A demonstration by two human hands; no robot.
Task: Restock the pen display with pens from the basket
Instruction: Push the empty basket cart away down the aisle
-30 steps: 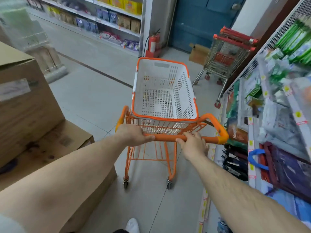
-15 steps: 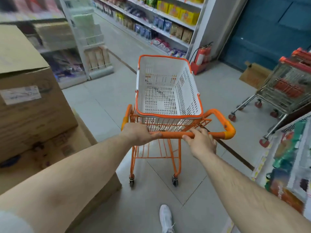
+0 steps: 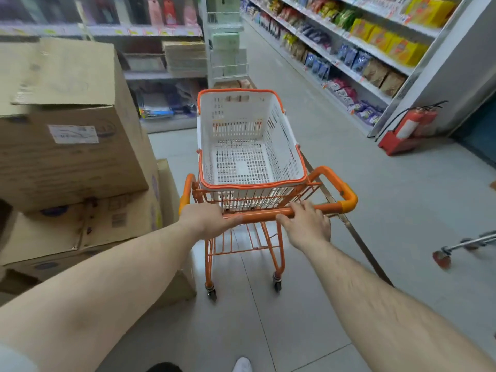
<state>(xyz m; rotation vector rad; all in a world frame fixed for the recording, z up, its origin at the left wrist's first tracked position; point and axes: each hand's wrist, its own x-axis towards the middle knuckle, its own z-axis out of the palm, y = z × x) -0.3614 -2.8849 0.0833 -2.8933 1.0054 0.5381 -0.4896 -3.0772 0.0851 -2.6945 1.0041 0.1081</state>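
- The white basket [image 3: 251, 146] with an orange rim sits on top of a small orange cart [image 3: 241, 237], just beyond both hands and between them.
- The left hand [image 3: 208, 220] grips the cart's orange handle bar [image 3: 268, 211] near its left end, fingers curled over the bar and thumb lying along it.
- The right hand [image 3: 306, 226] holds the same bar right of centre, fingers hooked over the top, thumb pointing left beneath it.
- Through the basket's slotted floor and walls only the cart frame and the floor show; no pens can be made out inside it.
- Stacked cardboard boxes [image 3: 67, 135] stand just left of the cart, close to the left forearm.
- Shelves of packaged goods [image 3: 375, 44] run along the right side of the aisle ahead.
- A red fire extinguisher [image 3: 410, 124] stands at the end of those shelves, well apart from the cart.
- The pen display cannot be picked out.
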